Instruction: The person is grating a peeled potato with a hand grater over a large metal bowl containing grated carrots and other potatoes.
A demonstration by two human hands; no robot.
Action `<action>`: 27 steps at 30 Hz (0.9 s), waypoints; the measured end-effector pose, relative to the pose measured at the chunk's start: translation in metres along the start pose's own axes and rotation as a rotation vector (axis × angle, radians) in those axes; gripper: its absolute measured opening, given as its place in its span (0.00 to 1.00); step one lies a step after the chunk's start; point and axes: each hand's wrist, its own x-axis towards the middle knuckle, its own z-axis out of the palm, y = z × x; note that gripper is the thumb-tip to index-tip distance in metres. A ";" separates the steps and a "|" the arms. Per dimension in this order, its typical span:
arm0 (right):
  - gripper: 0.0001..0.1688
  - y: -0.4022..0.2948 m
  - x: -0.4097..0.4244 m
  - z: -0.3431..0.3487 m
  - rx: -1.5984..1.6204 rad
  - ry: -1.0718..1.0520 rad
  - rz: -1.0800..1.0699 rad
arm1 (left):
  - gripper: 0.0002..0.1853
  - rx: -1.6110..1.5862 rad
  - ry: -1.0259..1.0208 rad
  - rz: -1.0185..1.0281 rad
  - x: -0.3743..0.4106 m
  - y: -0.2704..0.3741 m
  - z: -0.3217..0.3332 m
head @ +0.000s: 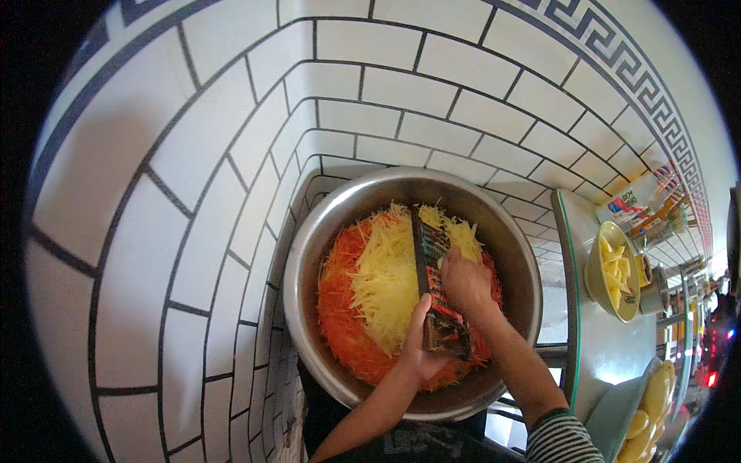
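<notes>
A mandoline-style grater (425, 272) with a dark frame slants inside a large stainless steel bowl (301, 324). My left hand (425, 347) grips the grater's near end. My right hand (465, 283) is on the grater's face, its fingers curled around a small pale yellow piece, mostly hidden beneath them. Pale yellow shreds (385, 280) lie heaped in the bowl on both sides of the grater. Orange-red shreds (341, 301), which look like carrot, lie around and under the yellow heap.
White tiled walls (370, 118) rise close behind and left of the bowl. At right, a counter (613, 341) bears a yellow bowl (596, 278) of pale yellow pieces (616, 272), a container, a printed package (628, 202) and a grey-green basin (616, 405) of whole peeled potatoes (654, 399).
</notes>
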 end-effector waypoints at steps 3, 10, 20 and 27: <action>0.13 0.014 0.007 -0.002 0.064 -0.034 -0.031 | 0.31 -0.022 -0.050 0.025 -0.001 0.003 0.003; 0.09 -0.005 -0.091 -0.032 0.142 0.054 -0.167 | 0.31 -0.025 0.123 0.053 -0.015 0.004 0.003; 0.14 -0.009 -0.049 -0.020 0.295 -0.049 -0.107 | 0.31 -0.032 0.005 0.083 -0.010 0.008 -0.016; 0.14 -0.004 -0.028 0.006 0.026 0.026 -0.110 | 0.30 -0.011 0.050 0.051 -0.008 0.003 -0.003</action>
